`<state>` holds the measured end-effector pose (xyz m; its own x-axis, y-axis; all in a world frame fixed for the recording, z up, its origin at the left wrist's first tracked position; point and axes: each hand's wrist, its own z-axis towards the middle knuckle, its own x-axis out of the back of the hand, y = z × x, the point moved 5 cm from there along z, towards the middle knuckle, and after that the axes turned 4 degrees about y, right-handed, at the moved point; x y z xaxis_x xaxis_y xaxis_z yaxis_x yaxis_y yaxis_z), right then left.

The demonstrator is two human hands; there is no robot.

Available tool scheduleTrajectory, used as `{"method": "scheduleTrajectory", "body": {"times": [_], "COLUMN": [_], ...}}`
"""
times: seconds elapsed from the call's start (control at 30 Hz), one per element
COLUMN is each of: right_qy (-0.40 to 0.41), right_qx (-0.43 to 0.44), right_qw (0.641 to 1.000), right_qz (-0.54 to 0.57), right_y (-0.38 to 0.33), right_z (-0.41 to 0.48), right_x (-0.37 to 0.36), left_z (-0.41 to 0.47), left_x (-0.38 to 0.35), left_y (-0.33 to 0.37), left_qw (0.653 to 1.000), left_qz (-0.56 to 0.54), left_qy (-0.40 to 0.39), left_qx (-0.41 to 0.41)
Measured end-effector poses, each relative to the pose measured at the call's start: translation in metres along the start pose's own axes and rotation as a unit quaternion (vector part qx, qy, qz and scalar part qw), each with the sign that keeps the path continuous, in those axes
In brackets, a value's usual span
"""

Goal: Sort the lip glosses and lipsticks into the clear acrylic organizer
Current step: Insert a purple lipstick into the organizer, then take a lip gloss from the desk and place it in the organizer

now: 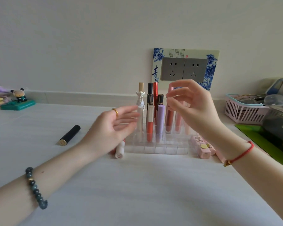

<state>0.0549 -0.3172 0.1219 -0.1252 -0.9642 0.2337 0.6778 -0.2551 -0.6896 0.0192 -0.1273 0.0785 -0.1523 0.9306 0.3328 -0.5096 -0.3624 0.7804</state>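
Note:
The clear acrylic organizer [153,150] stands mid-table, holding several upright tubes: a white angel-topped one [140,101], a coral gloss [149,126], a lilac tube [160,119], and dark and red ones behind. My right hand [193,105] curls its fingertips round the cap of a pink lip gloss [170,118] standing in a right-hand slot. My left hand [114,124] hovers open and blurred by the organizer's left side. Loose on the table lie a black tube [70,134], a white lipstick [120,150] and pink square lipsticks [203,148].
A pink basket [242,113] with glasses and a glass container [278,123] on a green mat [252,132] crowd the right side. Small toy figures [18,98] sit at the far left. A wall socket [185,69] is behind the organizer.

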Motion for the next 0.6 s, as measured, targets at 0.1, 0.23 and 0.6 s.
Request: {"method": "scheduleTrajectory", "body": {"times": [0.1,0.23,0.6], "right_qy": [-0.026,-0.088,-0.27], "right_qx": [0.008,0.01,-0.047], "right_qw": [0.999,0.995,0.959], "right_qz": [0.025,0.048,-0.077], "right_y": [-0.016,-0.029,0.007], "right_z": [-0.004,-0.01,-0.004], "right_x": [-0.015,-0.053,-0.174], "left_z": [0.0,-0.002,-0.014], "left_x": [0.033,0.07,0.124], "left_y": [-0.005,-0.016,-0.085], "left_qw": [0.999,0.994,0.941], "left_qz": [0.017,0.063,0.327], "left_qy": [0.043,0.09,0.075], "left_qx": [-0.002,0.011,0.054]}}
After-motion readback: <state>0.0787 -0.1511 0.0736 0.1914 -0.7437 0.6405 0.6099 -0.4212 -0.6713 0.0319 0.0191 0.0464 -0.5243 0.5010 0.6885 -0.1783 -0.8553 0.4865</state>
